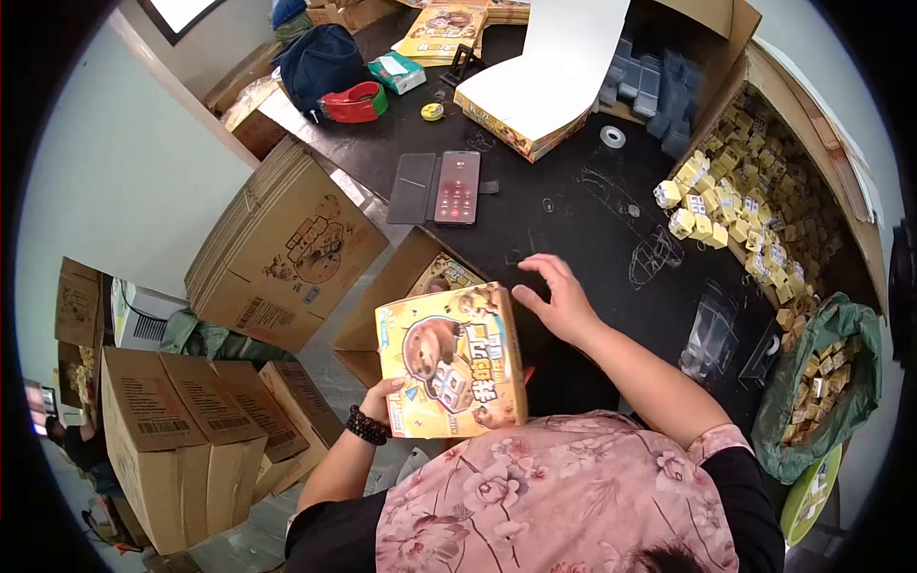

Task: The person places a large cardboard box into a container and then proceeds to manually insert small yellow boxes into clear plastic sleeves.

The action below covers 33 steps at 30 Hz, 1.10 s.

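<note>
Yellow box [449,368] rests in the left hand [376,405], not yet inside an open carton [380,285] already containing a similar box [447,274], while the right hand [559,298] hovers empty and spread alongside.

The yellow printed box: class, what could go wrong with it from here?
The yellow printed box might slip: the left hand holds one side, while the right hand, fingers spread, seems not to grip it. It could also catch on the open carton close by, perhaps denting a corner.
</note>
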Each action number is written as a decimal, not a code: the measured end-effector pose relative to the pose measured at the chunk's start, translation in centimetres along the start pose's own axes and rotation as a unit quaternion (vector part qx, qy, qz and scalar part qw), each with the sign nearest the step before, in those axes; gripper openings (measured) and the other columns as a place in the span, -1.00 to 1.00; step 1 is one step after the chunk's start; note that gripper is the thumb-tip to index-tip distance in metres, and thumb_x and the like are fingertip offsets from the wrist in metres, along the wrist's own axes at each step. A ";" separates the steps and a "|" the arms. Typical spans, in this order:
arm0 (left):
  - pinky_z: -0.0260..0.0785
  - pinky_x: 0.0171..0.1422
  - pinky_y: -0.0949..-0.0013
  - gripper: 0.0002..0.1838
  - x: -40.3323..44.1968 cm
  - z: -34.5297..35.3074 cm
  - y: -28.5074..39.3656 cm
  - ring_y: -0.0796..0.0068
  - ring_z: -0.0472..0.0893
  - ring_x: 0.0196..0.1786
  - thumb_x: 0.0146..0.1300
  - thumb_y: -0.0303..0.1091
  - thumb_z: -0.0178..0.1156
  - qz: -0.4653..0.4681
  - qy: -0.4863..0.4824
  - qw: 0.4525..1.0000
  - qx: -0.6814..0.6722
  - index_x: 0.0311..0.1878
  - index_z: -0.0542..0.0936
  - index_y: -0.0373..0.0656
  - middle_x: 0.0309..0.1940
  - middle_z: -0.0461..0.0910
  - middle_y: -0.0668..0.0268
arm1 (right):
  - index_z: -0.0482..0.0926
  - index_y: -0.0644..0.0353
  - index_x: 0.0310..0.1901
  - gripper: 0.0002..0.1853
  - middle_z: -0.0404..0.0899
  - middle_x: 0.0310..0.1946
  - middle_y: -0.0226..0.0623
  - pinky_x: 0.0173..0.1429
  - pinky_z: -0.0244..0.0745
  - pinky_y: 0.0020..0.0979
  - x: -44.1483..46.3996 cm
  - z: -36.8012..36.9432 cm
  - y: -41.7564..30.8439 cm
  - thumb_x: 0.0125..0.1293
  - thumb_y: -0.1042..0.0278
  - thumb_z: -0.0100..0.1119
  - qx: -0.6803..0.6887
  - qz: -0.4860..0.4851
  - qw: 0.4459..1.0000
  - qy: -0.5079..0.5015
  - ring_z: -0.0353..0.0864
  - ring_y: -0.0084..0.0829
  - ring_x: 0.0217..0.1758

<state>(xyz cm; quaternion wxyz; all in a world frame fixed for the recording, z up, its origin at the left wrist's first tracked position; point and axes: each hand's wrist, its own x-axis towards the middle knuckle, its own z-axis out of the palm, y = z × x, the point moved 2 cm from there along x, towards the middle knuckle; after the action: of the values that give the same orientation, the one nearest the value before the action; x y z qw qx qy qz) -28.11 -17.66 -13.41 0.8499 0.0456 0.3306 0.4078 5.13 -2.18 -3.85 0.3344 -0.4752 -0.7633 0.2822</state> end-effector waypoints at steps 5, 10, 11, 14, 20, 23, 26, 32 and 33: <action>0.49 0.25 0.01 -0.39 -3.0 -7.6 2.3 0.06 0.63 0.12 0.27 -0.25 0.18 0.154 0.155 0.976 -0.008 0.30 0.31 -0.37 0.14 0.56 -0.04 | 0.52 0.20 0.03 -0.61 0.40 0.18 -0.16 0.36 0.18 -0.08 -0.8 0.7 3.5 0.30 0.13 0.25 -0.192 0.007 0.980 0.047 0.32 -0.15 0.31; 0.53 0.13 0.17 -0.20 -0.5 -12.9 3.2 0.16 0.58 0.10 0.17 -0.38 0.35 0.308 0.356 0.874 0.118 0.38 0.09 -0.27 0.15 0.44 0.05 | 0.52 0.21 0.00 -0.64 0.41 0.14 -0.19 0.38 0.16 -0.09 -0.5 0.8 2.6 0.28 0.17 0.26 -0.227 -0.013 0.973 0.024 0.33 -0.16 0.30; 0.53 0.12 0.16 -0.18 0.3 -13.5 2.9 0.16 0.58 0.10 0.17 -0.38 0.36 0.301 0.365 0.871 0.133 0.38 0.07 -0.27 0.14 0.44 0.05 | 0.52 0.21 0.00 -0.64 0.41 0.14 -0.19 0.38 0.16 -0.09 -0.5 0.8 2.7 0.28 0.17 0.26 -0.232 -0.010 0.972 0.031 0.33 -0.16 0.30; 0.57 0.13 0.11 -0.38 3.8 -15.5 1.4 0.07 0.65 0.03 0.17 -0.47 0.31 0.305 0.381 0.861 0.142 0.26 0.28 -0.38 0.07 0.55 -0.01 | 0.51 0.19 -0.02 -0.67 0.40 0.14 -0.19 0.40 0.15 -0.09 -0.5 0.9 2.7 0.28 0.18 0.25 -0.232 -0.007 0.972 0.024 0.33 -0.16 0.30; 0.56 0.16 -0.01 -0.22 7.5 -11.4 0.1 0.08 0.61 0.09 0.07 -0.58 0.37 0.265 0.496 0.824 0.062 0.27 0.09 -0.27 0.16 0.46 -0.01 | 0.50 0.18 -0.01 -0.66 0.40 0.13 -0.18 0.41 0.15 -0.09 -0.8 0.7 2.6 0.28 0.19 0.24 -0.222 -0.006 0.975 0.027 0.32 -0.14 0.30; 0.56 0.13 -0.06 -0.17 9.3 -12.4 -0.1 0.00 0.60 0.09 0.04 -0.55 0.41 0.249 0.473 0.845 0.032 0.29 0.08 -0.21 0.20 0.40 -0.03 | 0.50 0.18 -0.01 -0.67 0.40 0.13 -0.18 0.40 0.16 -0.10 -0.8 0.5 2.6 0.28 0.20 0.24 -0.214 -0.015 0.976 0.037 0.33 -0.13 0.29; 0.56 0.08 -0.16 -0.10 13.1 -23.1 -0.4 -0.07 0.59 0.08 0.03 -0.51 0.43 0.175 0.545 0.813 0.106 0.35 0.07 -0.21 0.25 0.36 -0.04 | 0.50 0.18 0.01 -0.65 0.40 0.14 -0.20 0.39 0.16 -0.11 -1.0 0.5 2.8 0.28 0.19 0.24 -0.212 -0.012 0.977 0.037 0.32 -0.16 0.30; 0.56 0.06 0.04 -0.46 13.6 -21.0 -1.9 0.06 0.68 -0.02 0.36 -0.03 0.21 0.067 0.358 0.930 0.049 0.19 0.48 -0.28 0.02 0.64 0.06 | 0.50 0.17 0.02 -0.64 0.38 0.14 -0.21 0.37 0.18 -0.12 -0.9 0.5 3.2 0.30 0.16 0.22 -0.218 -0.010 0.975 0.034 0.32 -0.19 0.30; 0.58 -0.01 0.09 -0.48 13.0 -20.0 -2.1 0.10 0.69 -0.07 0.36 -0.03 0.22 0.060 0.424 0.900 0.077 0.16 0.50 -0.28 -0.02 0.66 0.08 | 0.50 0.17 0.02 -0.65 0.38 0.14 -0.22 0.36 0.18 -0.12 -1.0 0.6 3.2 0.30 0.16 0.22 -0.222 -0.014 0.974 0.035 0.32 -0.19 0.30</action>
<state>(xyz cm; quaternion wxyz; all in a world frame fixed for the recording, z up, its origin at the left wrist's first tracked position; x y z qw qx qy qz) -32.87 -13.49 -36.49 0.5969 -0.0470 0.6867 0.4121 6.73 -1.89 -6.86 0.2509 -0.5363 -0.8014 0.0842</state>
